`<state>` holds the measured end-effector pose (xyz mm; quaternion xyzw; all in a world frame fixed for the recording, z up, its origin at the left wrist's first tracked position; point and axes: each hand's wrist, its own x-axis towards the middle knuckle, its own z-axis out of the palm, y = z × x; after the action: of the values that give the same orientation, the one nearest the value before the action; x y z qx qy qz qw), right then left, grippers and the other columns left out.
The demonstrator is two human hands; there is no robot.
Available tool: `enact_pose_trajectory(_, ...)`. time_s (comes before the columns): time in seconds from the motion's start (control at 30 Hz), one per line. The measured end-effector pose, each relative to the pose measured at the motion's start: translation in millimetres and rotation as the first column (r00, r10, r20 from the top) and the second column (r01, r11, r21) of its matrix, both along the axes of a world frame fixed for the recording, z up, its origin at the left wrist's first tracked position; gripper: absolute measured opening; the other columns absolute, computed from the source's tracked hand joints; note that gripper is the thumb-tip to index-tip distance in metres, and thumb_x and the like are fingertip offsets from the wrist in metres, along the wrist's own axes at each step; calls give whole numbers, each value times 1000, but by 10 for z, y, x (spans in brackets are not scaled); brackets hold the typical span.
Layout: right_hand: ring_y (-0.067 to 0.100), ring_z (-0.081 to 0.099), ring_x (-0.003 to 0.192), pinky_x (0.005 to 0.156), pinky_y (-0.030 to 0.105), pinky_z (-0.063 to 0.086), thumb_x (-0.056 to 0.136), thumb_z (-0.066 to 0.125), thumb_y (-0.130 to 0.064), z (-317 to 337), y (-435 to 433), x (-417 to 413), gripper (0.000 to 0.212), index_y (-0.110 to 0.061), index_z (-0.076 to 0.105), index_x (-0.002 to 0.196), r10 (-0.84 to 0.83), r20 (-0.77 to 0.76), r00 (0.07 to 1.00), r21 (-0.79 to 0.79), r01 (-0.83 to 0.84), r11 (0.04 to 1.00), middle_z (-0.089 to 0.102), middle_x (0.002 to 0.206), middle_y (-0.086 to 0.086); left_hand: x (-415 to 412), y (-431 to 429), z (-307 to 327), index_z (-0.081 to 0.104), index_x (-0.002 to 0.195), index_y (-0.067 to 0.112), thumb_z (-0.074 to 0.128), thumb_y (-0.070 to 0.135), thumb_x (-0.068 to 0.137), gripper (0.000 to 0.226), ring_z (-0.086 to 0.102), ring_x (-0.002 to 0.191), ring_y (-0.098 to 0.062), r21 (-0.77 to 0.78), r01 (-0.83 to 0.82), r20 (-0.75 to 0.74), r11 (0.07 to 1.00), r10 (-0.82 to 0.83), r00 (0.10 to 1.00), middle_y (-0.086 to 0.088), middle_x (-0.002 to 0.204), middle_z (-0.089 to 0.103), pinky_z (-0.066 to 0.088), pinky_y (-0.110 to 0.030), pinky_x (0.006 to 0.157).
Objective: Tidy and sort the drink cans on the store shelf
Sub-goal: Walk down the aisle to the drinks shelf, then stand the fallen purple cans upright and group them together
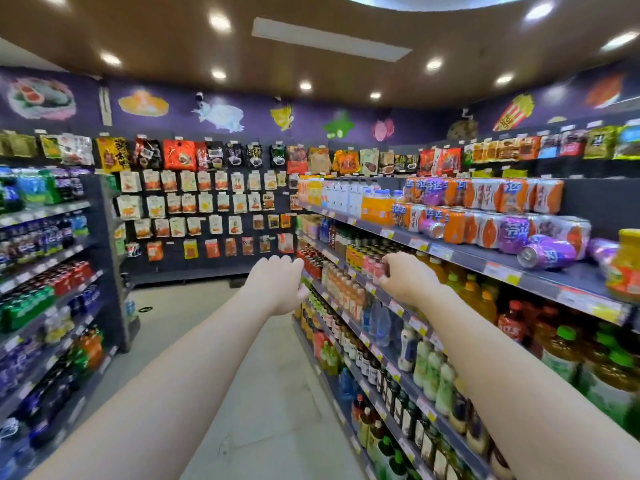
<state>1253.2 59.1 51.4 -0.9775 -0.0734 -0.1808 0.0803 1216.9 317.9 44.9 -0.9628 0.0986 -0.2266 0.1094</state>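
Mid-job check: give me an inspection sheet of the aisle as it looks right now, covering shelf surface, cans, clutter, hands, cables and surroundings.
Surface: the upper shelf on the right carries the cans; its front edge holds price tags.
Job's things: orange and purple cans stand stacked in mixed colours; one purple can lies on its side near the front, and another tipped can lies further back.
Clutter: an orange-yellow jar stands at the shelf's near end beside the cans.
Grippers: left hand and right hand are stretched forward in the aisle, loosely curled, holding nothing.
Cables: nothing seen.
Surroundings: bottled drinks fill the lower shelves; snack packets hang on the back wall.
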Motion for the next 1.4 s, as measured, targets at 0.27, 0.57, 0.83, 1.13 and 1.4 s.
enact_pose_trajectory(0.27, 27, 65, 99, 74, 38, 58, 95, 54, -31, 5, 75, 1091, 39, -13, 59, 130, -106, 26, 994, -3, 106, 994, 65, 118, 8, 1363, 75, -142, 51, 122, 16, 39, 44, 97, 40, 57, 94, -26, 10, 112, -3, 994, -112, 994, -7, 110, 61, 45, -38, 76)
enact_pose_trajectory(0.57, 30, 61, 118, 89, 43, 56, 96, 57, -32, 174, 144, 2338, 47, -14, 55, 140, -348, 71, 935, -18, 350, 937, 61, 136, 8, 3134, 222, 25, 51, 125, 13, 41, 43, 99, 41, 58, 106, -31, 27, 333, 27, 942, -334, 942, -11, 118, 60, 47, -42, 86)
enact_pose_trajectory(0.83, 30, 59, 120, 86, 40, 53, 97, 55, -36, 161, 46, 2894, 48, -16, 53, 140, -502, 87, 861, -76, 508, 858, 59, 137, 8, 4313, 10, 23, 51, 127, 14, 41, 46, 100, 43, 57, 96, -28, -10, 512, 27, 859, -512, 859, -8, 111, 59, 49, -39, 79)
enact_pose_trajectory(1.13, 28, 62, 112, 85, 41, 55, 95, 57, -38, 104, -405, 3023, 45, -16, 56, 134, -670, 69, 739, -72, 673, 736, 61, 127, 7, 4956, -678, -142, 52, 121, 16, 40, 45, 98, 39, 58, 100, -28, -32, 632, 23, 774, -632, 775, -7, 112, 60, 46, -39, 79)
enact_pose_trajectory(1.4, 28, 61, 114, 88, 40, 54, 94, 56, -33, 177, -952, 3296, 42, -15, 58, 132, -748, 73, 660, 2, 750, 661, 61, 129, 7, 5387, -1292, -21, 53, 118, 17, 41, 44, 97, 36, 58, 104, -26, -37, 727, 73, 685, -724, 686, -5, 114, 61, 45, -39, 84)
